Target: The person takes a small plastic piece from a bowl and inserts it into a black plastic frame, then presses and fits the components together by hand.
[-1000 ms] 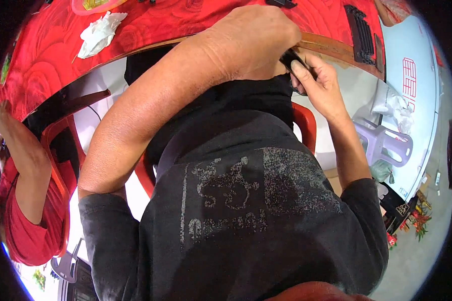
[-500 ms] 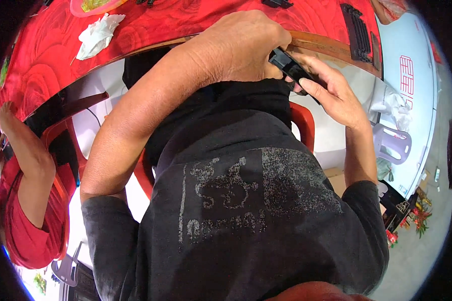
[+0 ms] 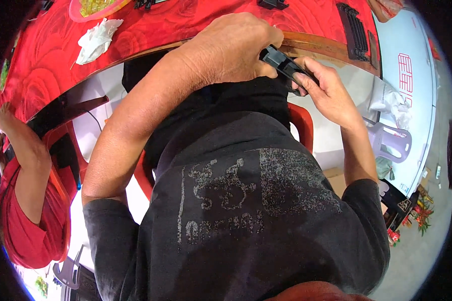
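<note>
Black plastic part (image 3: 285, 64) spans both hands, long axis left-to-right: left hand (image 3: 231, 47) clenched on one end, right hand (image 3: 326, 90) pinching the other.

Both hands (image 3: 281, 65) on black plastic part (image 3: 281, 62)

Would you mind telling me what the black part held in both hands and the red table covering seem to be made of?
The black part, gripped between the left hand and right hand, looks like moulded plastic: matt, with crisp straight edges and a dull highlight. The red table covering seems a smooth sheet, possibly vinyl or cloth, given its printed swirl pattern and soft sheen; the view cannot settle which.
</note>
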Demonstrator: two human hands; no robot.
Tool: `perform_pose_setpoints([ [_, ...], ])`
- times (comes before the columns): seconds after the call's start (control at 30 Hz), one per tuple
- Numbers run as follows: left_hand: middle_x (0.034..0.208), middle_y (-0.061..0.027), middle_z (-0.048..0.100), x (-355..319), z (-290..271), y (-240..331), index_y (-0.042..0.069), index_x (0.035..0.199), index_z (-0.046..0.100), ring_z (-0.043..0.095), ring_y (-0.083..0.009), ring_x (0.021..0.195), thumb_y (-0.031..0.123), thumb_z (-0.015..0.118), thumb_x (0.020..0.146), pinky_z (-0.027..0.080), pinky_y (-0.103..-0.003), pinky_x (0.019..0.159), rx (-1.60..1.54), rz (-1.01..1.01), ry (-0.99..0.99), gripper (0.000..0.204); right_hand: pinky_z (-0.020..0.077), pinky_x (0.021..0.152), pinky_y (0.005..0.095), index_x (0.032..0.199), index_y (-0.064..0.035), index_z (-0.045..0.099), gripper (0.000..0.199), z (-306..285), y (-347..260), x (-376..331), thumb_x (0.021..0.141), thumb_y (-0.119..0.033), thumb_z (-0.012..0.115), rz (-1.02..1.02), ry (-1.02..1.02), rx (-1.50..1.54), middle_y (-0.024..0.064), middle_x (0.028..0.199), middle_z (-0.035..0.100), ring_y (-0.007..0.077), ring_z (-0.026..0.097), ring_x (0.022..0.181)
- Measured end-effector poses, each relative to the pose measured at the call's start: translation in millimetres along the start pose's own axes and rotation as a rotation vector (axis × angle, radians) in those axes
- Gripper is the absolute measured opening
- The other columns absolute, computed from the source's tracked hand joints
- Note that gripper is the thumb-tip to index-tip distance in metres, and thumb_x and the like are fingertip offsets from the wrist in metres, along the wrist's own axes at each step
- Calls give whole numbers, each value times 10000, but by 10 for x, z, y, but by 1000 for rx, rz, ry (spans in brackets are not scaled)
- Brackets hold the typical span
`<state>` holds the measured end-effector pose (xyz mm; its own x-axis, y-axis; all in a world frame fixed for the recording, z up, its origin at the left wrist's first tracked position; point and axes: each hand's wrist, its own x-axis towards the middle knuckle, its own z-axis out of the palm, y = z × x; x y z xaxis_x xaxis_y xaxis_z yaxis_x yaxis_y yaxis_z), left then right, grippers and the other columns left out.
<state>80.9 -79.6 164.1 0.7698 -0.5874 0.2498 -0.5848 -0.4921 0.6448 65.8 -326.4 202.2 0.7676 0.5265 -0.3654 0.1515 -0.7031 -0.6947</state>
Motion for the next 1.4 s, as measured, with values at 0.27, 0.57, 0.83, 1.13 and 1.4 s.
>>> perform_pose_setpoints([
  [0.27,1159,-230,498,38,-88,297,58,1051,642,526,-380,1098,196,808,725,471,-471,862,123,71,339,391,486,604,290,1030,17,598,123,77,125,39,988,-91,555,35,185,65,60,732,640,117,586,639],
  [0.57,818,-178,662,-106,345,356,25,970,653,658,-370,773,133,771,774,531,-448,684,71,-190,201,253,503,619,298,1054,30,606,140,227,149,132,965,-64,552,17,271,130,70,740,649,139,612,639],
  [0.83,733,-211,634,-75,354,295,3,967,627,652,-386,749,120,755,791,504,-463,653,-93,-111,222,247,515,639,306,1075,32,612,164,213,157,140,948,-47,545,34,267,132,81,754,668,156,645,652],
  [1.13,650,-213,616,-149,390,488,-84,1146,566,643,-373,610,100,734,819,477,-417,558,-250,-181,197,411,515,686,386,1089,24,604,168,299,152,149,947,-62,576,-5,332,71,187,814,684,304,698,756],
  [1.4,628,-215,620,-218,430,646,-196,1288,430,675,-360,626,87,712,820,509,-406,578,-287,-228,141,615,524,699,389,1094,22,588,159,373,152,121,959,-61,588,-79,420,14,196,858,683,342,697,795],
])
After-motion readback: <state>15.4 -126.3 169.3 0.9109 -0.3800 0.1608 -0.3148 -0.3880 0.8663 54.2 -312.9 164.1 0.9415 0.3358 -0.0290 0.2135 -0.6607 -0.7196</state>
